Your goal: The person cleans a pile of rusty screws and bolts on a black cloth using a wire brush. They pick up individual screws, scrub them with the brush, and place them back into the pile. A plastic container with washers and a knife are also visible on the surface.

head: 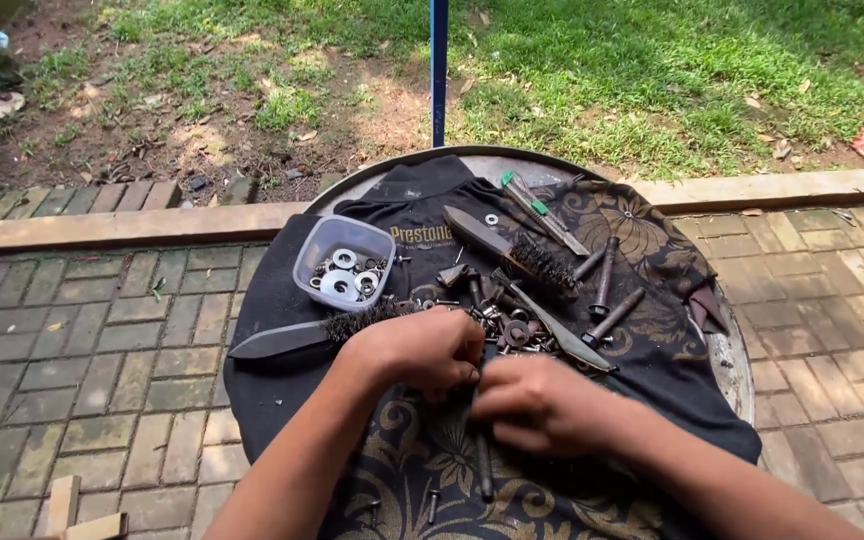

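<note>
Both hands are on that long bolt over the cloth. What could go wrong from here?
The left hand and right hand work a long bolt close to a heap of loose nuts and washers; a slip could scatter them. Wire brushes lie close and could scrape knuckles. The cloth overhangs the round table, so small parts might roll off.

washers in tub [343, 262], left of bolts [604, 290]
</note>
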